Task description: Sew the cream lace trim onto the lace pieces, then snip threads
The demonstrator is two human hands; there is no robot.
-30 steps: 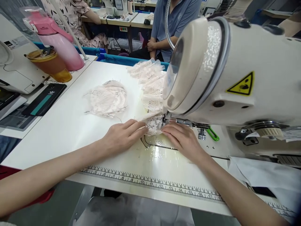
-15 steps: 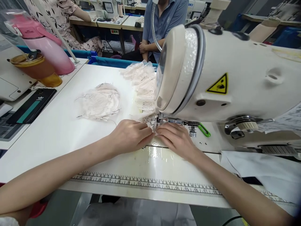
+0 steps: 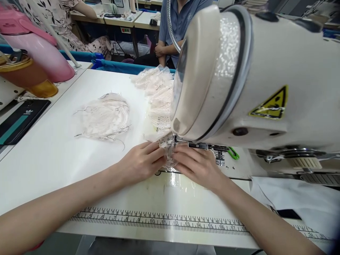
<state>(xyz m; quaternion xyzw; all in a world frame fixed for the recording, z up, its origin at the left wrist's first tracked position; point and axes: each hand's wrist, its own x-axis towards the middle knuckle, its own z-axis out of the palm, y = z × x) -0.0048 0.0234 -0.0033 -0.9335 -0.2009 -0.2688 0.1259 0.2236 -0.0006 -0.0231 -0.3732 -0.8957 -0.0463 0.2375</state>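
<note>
Keeping the lace (image 3: pixel 170 152) flat seems wisest: my left hand (image 3: pixel 143 161) pinches it; my right hand (image 3: pixel 199 164), grip unclear, should avoid the presser foot (image 3: pixel 174 140).

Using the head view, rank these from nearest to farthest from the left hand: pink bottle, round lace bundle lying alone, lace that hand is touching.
From the left hand:
1. Touched lace: right at its fingers, on its right side.
2. Round lace bundle: ahead and to its left.
3. Pink bottle: far back at the left.
</note>
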